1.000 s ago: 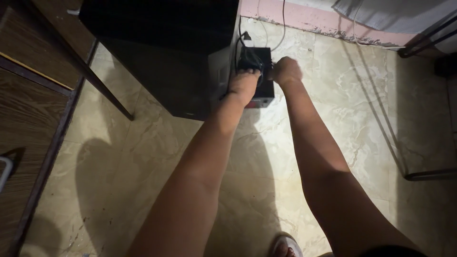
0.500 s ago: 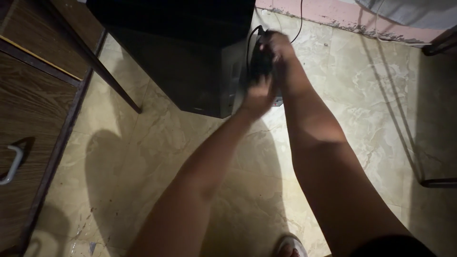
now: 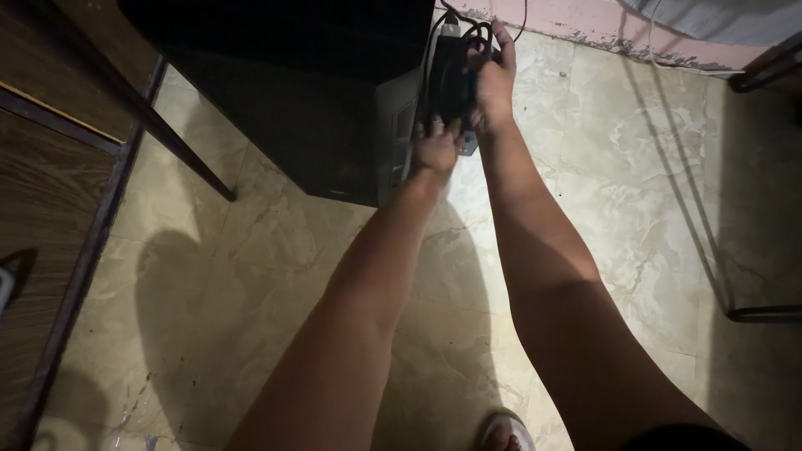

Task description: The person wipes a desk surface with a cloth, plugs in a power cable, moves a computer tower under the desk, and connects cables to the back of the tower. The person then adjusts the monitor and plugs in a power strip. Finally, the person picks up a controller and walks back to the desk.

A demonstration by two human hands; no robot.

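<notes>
A sandalled foot (image 3: 502, 434) stands on the marble floor (image 3: 251, 276) as the left hand (image 3: 436, 149) grips the near end of a small black box (image 3: 452, 79), steadying it beside a dark cabinet (image 3: 317, 100); the right hand (image 3: 493, 79) clasps its far side among trailing cables (image 3: 480, 32).

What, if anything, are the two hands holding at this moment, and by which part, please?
Both grip a small black box with cables: the left hand at its near end, the right hand along its right side, fingers reaching toward the far end.
</notes>
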